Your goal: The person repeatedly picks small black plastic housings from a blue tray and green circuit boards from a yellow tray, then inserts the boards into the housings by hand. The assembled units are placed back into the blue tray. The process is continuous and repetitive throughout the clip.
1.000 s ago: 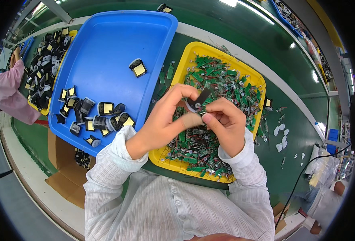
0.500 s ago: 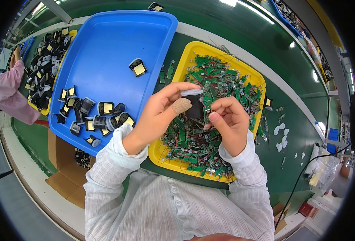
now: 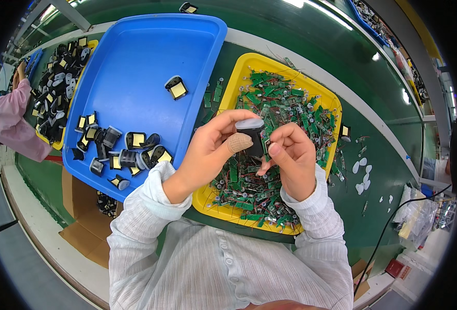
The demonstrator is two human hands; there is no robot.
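Far left of my fingers, a co-worker in pink stands by a yellow tray heaped with black-and-grey casings. Nearer, still to the left of my fingers, a blue tray holds a cluster of black housings with pale yellow squares; a lone one sits apart, closest to my knuckles. An open cardboard box stands below that tray, lower left of my hands.

My left hand, its thumb in a beige wrap, pinches a grey-topped black housing between thumb and fingers. At its right edge, my right hand grips a small green circuit board between thumb and forefinger; whether board and housing touch, I cannot tell.

Beneath my fingers, a second yellow tray brims with green boards and thin wires. Right of my fingers lie white oval pieces and, farther off, a clear plastic bag.
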